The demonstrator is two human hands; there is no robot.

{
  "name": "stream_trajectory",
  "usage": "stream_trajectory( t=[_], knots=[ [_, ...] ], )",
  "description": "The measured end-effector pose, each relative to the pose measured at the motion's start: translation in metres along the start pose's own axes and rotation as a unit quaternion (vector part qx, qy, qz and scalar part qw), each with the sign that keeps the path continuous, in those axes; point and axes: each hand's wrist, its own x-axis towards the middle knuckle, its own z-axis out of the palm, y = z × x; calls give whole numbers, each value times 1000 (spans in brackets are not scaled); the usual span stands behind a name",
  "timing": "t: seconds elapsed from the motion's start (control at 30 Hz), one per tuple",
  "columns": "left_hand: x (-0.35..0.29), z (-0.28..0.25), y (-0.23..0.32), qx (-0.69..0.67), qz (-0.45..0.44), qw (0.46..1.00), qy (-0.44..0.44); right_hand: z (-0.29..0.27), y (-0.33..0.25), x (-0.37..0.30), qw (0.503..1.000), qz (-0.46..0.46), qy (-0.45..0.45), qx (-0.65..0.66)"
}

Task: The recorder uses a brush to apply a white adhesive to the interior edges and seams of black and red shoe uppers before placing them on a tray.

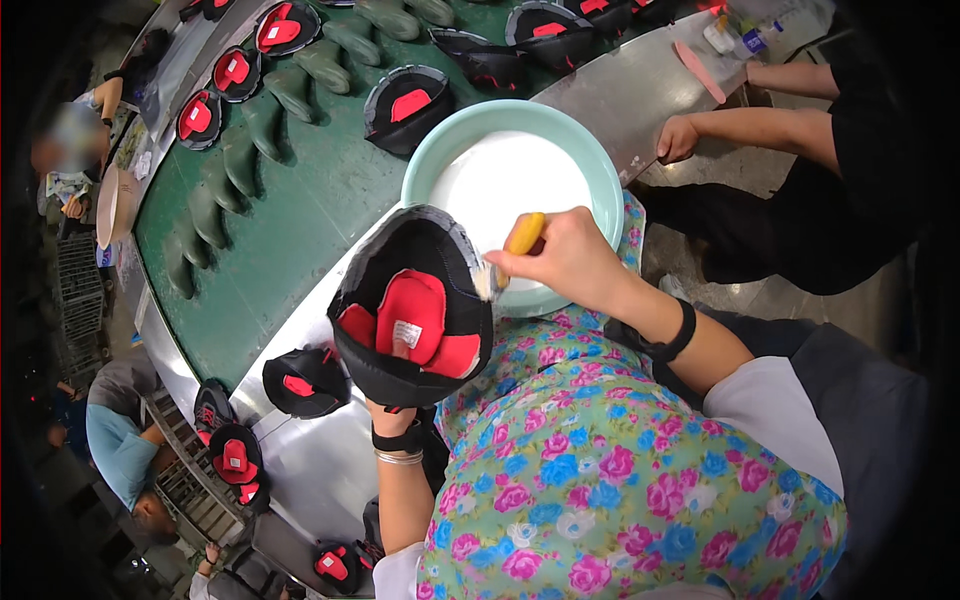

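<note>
A black shoe upper (365,250) with a red lining is tilted in front of me, its open bottom facing up with a grey edge. My left hand (390,418) holds it from below; most of the fingers are hidden behind it. Pinched in my right hand (572,255) is a brush (525,233) with a yellow handle. Its pale bristles are close to the upper's right edge; whether they touch, I cannot tell. Beneath the brush stands a light green basin (418,155) of white liquid, partly covered by the upper and my right hand.
Several dark green shoe lasts (240,160) and more black-and-red uppers (408,105) lie on the green conveyor belt (270,290). Other uppers (305,382) rest on the metal table (310,450). At right, a co-worker's hand (678,138) is by the metal surface; other people work at left.
</note>
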Motion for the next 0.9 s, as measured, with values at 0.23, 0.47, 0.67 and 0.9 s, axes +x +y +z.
stream_trajectory(
  t=[0.23,0.47,0.67,0.9],
  knots=[
    [3,-7,3,162,126,978,40,-10,-48,-11,969,34,-145,197],
    [-3,13,35,-337,4,938,79,-2,-14,22,994,-44,-83,51],
    [5,-24,-17,-482,-112,867,-51,-9,-45,37,987,-105,-42,112],
    [-9,26,68,-413,-53,895,-162,25,-91,40,913,-228,-281,190]
  ],
)
